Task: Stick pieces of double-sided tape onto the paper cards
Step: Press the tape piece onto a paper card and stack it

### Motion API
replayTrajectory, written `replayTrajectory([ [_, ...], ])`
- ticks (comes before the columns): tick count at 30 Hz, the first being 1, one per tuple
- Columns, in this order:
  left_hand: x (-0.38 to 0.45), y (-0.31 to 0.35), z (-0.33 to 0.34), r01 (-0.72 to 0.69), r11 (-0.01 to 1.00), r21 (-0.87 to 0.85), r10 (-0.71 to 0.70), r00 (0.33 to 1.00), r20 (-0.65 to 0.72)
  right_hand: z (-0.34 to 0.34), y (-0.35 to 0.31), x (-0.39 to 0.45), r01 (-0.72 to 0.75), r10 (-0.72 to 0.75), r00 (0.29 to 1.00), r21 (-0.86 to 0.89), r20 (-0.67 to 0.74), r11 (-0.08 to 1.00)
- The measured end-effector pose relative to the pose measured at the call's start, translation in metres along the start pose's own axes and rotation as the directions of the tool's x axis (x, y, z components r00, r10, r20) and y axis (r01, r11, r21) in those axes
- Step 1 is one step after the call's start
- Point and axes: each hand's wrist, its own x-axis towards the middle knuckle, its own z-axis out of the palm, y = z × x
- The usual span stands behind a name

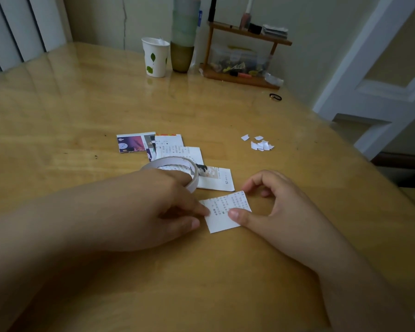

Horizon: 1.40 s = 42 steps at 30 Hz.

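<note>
Glossy, honey-coloured wooden table [82, 111], smooth, light reflecting off the finish. Left hand [158, 212]: the white roll of double-sided tape [189, 173] hangs around its fingers like a thin flat hoop, fingertips pinching the left edge of a small white printed paper card [222, 212]. That card lies flat at centre, tilted, between both hands (print too small to read). Behind the roll, a loose overlapping row of rectangular printed paper cards [177, 152], one purple at the far left. Right hand [271, 207]: fingers loosely curled, thumb pressed on the small card's right side. Farther right, a little heap of torn white backing scraps [261, 143].
</note>
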Motion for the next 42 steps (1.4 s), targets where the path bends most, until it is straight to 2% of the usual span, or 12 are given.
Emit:
replayTrajectory([
  [5, 0.001, -0.002, 0.001, -0.035, 0.999, 0.014, 0.037, 0.994, -0.100, 0.002, -0.002, -0.001, 0.076, -0.062, 0.996, 0.241, -0.062, 0.968],
  [9, -0.001, -0.003, -0.008, -0.011, 0.999, -0.035, 0.004, 0.981, -0.195, 0.003, -0.001, 0.002, 0.166, -0.080, 0.976, 0.452, -0.203, 0.876],
  [12, 0.000, 0.004, -0.013, 0.061, 0.986, -0.154, -0.116, 0.919, -0.376, -0.001, -0.003, 0.004, 0.218, -0.049, 0.956, 0.588, -0.289, 0.779],
  [15, 0.002, 0.011, -0.014, 0.178, 0.916, -0.360, -0.329, 0.846, -0.420, 0.000, -0.008, 0.003, 0.244, -0.047, 0.951, 0.649, -0.305, 0.720],
  [20, 0.005, 0.017, -0.009, 0.221, 0.861, -0.459, -0.403, 0.846, -0.350, 0.003, -0.016, 0.003, 0.269, -0.075, 0.950, 0.669, -0.304, 0.693],
  [24, 0.006, 0.014, -0.009, 0.195, 0.796, -0.573, -0.435, 0.843, -0.317, 0.004, -0.016, 0.003, 0.305, -0.084, 0.938, 0.681, -0.337, 0.666],
  [27, 0.007, 0.016, -0.010, 0.159, 0.756, -0.635, -0.439, 0.842, -0.312, 0.004, -0.016, 0.004, 0.209, -0.015, 0.963, 0.710, -0.269, 0.673],
  [30, 0.007, 0.017, -0.010, 0.158, 0.758, -0.633, -0.437, 0.843, -0.313, 0.004, -0.018, 0.003, 0.159, -0.047, 0.983, 0.696, -0.178, 0.700],
  [35, 0.007, 0.015, -0.010, 0.158, 0.761, -0.630, -0.427, 0.852, -0.303, 0.004, -0.022, 0.002, 0.182, -0.046, 0.973, 0.631, -0.227, 0.754],
  [42, 0.008, 0.018, -0.009, 0.181, 0.762, -0.622, -0.446, 0.843, -0.301, 0.004, -0.021, 0.001, 0.154, -0.032, 0.978, 0.613, -0.206, 0.775],
])
